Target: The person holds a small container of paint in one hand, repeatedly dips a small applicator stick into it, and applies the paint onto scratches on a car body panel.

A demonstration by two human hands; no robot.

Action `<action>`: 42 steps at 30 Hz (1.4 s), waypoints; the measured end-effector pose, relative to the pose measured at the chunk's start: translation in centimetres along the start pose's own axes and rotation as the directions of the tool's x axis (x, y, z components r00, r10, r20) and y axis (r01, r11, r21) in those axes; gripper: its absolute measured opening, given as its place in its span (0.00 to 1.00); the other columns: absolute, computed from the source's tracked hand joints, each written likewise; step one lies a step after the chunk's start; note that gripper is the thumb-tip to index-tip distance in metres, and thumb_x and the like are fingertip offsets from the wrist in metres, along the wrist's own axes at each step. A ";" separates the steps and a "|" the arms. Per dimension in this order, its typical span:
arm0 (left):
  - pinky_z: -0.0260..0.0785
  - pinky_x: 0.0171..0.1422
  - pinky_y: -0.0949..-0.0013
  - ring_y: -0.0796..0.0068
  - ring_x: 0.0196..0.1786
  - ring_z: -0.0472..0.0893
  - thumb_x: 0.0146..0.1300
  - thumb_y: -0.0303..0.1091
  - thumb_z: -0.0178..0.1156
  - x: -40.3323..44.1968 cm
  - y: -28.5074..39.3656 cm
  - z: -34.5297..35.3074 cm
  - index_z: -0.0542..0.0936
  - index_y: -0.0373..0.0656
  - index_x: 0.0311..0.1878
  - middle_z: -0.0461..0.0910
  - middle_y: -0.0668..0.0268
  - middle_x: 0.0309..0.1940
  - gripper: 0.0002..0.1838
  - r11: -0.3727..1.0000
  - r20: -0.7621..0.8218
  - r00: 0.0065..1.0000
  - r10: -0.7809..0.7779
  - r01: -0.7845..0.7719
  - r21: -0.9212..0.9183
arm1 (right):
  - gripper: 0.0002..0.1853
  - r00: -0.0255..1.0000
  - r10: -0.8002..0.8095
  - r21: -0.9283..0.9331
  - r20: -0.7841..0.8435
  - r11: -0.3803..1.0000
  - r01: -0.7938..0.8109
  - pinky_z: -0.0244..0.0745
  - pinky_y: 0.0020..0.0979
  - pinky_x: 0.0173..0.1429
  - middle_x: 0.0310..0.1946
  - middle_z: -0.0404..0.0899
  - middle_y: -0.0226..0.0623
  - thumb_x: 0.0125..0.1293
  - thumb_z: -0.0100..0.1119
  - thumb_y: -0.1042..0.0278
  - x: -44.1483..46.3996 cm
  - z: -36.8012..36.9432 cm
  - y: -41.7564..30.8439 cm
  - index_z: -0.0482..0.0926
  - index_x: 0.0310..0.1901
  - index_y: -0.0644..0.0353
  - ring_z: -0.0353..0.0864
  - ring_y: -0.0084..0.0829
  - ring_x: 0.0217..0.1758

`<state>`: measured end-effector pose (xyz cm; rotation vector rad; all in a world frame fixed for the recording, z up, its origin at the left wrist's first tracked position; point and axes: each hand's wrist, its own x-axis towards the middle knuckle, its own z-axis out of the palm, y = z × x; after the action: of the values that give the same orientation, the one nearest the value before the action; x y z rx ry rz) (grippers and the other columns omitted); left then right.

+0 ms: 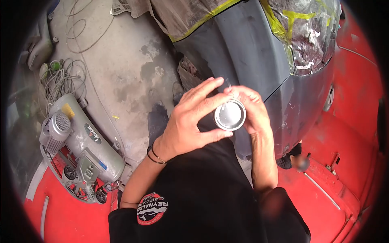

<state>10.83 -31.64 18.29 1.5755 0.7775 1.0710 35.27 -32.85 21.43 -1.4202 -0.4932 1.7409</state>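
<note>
A small round metal can (229, 115) is held up in front of my chest, its silver-rimmed round end facing me. I cannot tell whether the pale grey surface inside the rim is a lid, the bottom or contents. My left hand (190, 115) grips it from the left, thumb below the rim and fingers reaching over the top. On the right side, my right hand (253, 107) curls around the can with bent fingers at the upper rim. A thin clear strip (228, 84) shows between the fingers of both hands; which hand holds it is unclear.
Ahead stands a grey car body panel (243, 48) with masking paper and yellow tape (298, 16). An air compressor (95, 141) with coiled hose (69, 81) stands at left on the stained concrete floor (117, 56). Red car panels (336, 150) lie right; another person's shoe-like dark shape (289, 158) shows there.
</note>
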 end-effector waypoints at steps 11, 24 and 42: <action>0.79 0.77 0.52 0.51 0.69 0.90 0.57 0.28 0.89 2.2 -5.2 -0.6 0.85 0.41 0.77 0.92 0.54 0.67 0.43 0.976 -0.239 0.971 0.003 0.050 0.214 | 0.11 0.854 -0.519 -0.886 -0.032 0.410 0.216 0.83 0.28 0.57 0.40 0.93 0.31 0.75 0.84 0.69 -0.4 3.2 -5.4 0.99 0.56 0.58 0.90 0.23 0.48; 0.75 0.80 0.47 0.56 0.66 0.90 0.58 0.34 0.89 3.5 -6.0 -0.9 0.85 0.45 0.77 0.92 0.61 0.67 0.42 0.896 -0.304 0.936 0.177 -0.025 0.444 | 0.08 0.753 -0.639 -0.966 0.155 0.062 0.252 0.85 0.30 0.50 0.35 0.89 0.32 0.72 0.84 0.71 0.4 5.6 -3.4 0.99 0.51 0.57 0.90 0.24 0.41; 0.74 0.81 0.44 0.59 0.68 0.90 0.61 0.35 0.87 2.6 -5.1 -0.3 0.84 0.48 0.79 0.91 0.63 0.67 0.41 0.846 -0.265 0.944 0.196 -0.026 0.533 | 0.07 0.716 -0.646 -0.963 0.263 -0.134 0.232 0.85 0.41 0.52 0.32 0.88 0.31 0.65 0.83 0.63 1.2 5.4 -1.8 0.96 0.42 0.53 0.91 0.37 0.40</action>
<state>11.72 -27.87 14.00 1.9514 1.2912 1.2843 30.80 -29.78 23.56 -1.9341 -2.0638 0.2393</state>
